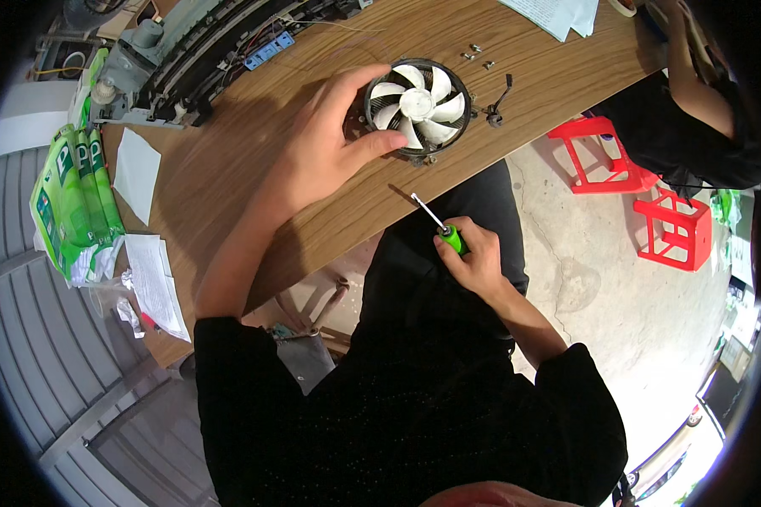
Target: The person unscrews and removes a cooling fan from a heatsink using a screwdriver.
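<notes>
The fan lies on the table near its edge, the left hand spread open against it; the right hand grips a screwdriver. The fan looks light and stiff, blades probably brittle: best held by its rim.

Fan: round, with a black frame and white, curved blades about a white hub; it lies face up near the edge of the wooden table. Screwdriver: green handle, slender metal shaft, slanting toward the fan, tip apart from it.
</notes>
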{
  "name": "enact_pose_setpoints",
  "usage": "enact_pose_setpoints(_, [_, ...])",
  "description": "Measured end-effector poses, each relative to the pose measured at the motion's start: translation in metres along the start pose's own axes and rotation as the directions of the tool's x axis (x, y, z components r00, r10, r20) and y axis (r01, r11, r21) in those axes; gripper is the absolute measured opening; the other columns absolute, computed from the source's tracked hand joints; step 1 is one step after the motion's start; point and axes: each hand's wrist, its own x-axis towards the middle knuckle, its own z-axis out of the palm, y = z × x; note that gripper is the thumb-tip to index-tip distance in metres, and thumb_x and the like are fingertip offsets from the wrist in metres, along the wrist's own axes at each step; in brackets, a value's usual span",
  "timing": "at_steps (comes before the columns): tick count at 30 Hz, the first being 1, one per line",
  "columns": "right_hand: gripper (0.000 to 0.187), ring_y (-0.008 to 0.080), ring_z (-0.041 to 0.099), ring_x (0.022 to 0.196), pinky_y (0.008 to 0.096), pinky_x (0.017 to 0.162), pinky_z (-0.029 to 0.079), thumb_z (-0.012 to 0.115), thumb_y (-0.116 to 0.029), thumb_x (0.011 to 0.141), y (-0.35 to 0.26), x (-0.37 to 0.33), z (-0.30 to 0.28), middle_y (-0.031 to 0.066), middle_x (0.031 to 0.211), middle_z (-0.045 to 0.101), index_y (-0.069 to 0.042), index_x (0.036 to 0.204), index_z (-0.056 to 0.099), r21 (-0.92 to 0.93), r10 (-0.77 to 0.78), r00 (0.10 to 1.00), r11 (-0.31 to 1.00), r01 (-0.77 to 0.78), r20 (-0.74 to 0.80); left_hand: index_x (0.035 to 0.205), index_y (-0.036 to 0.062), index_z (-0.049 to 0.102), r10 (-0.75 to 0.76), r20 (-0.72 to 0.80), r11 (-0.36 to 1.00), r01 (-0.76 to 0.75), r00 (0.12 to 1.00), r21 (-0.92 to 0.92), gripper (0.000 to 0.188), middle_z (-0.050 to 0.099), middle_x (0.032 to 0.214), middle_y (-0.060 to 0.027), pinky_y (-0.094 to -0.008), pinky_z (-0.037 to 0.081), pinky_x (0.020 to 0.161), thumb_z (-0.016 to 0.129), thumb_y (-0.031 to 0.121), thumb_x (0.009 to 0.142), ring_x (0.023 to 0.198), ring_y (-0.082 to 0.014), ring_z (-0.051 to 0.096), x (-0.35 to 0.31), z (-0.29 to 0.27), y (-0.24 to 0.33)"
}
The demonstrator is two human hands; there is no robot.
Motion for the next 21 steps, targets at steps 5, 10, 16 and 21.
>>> enact_pose_setpoints(5, [0.021, 0.0316, 0.068, 0.066, 0.0381, 0.06, 0.054, 0.077, -0.015, 0.087, -0.003, -0.001, -0.002, 0.0132, 0.08, 0.068, -0.005, 0.102, 0.065, -0.01, 0.032, 0.999, 0.999, -0.032, 0.004, 0.163, 0.0132, 0.03, 0.213, -0.046, 0.967, -0.204, 0.976, 0.153, 0.108, 0.042, 0.161, -0.0158, -0.0422, 0.038, 0.12, 0.092, 0.019, 0.074, 0.147, -0.0312, 0.043, 0.008, -0.008, -0.004])
enact_pose_setpoints(10, [0.021, 0.0318, 0.068, 0.066, 0.0381, 0.06, 0.054, 0.077, -0.015, 0.087, -0.003, 0.001, 0.002, 0.0132, 0.08, 0.068, -0.005, 0.102, 0.065, -0.021, 0.001, 1.0, 1.0, -0.001, 0.011, 0.165, 0.0099, 0.02, 0.242, 0.069, 0.97, -0.24, 0.968, -0.044, 0.124, 0.032, 0.167, -0.0131, -0.0404, 0.031, 0.124, 0.093, 0.006, 0.066, 0.152, -0.0245, 0.035, 0.027, -0.012, -0.018])
enact_pose_setpoints(16, [0.021, 0.032, 0.068, 0.066, 0.0386, 0.06, 0.054, 0.076, -0.016, 0.087, -0.001, -0.001, 0.003, 0.013, 0.079, 0.068, -0.005, 0.102, 0.065, -0.025, -0.019, 1.0, 1.0, 0.019, -0.008, 0.167, 0.0148, 0.019, 0.161, 0.083, 0.987, -0.16, 0.983, -0.018, 0.123, 0.04, 0.16, -0.0154, -0.0367, 0.04, 0.115, 0.094, 0.006, 0.069, 0.139, -0.0242, 0.049, 0.029, -0.004, -0.026])
enact_pose_setpoints(21, [0.022, 0.0326, 0.069, 0.067, 0.0398, 0.061, 0.054, 0.076, -0.016, 0.087, -0.001, -0.003, 0.002, 0.0136, 0.078, 0.068, -0.005, 0.103, 0.065, 0.007, -0.018, 1.0, 1.0, 0.018, -0.007, 0.167, 0.0131, 0.013, 0.158, 0.063, 0.987, -0.155, 0.986, -0.039, 0.128, 0.049, 0.147, -0.0142, -0.0363, 0.043, 0.112, 0.095, 0.006, 0.069, 0.131, -0.0254, 0.053, 0.026, -0.001, -0.031])
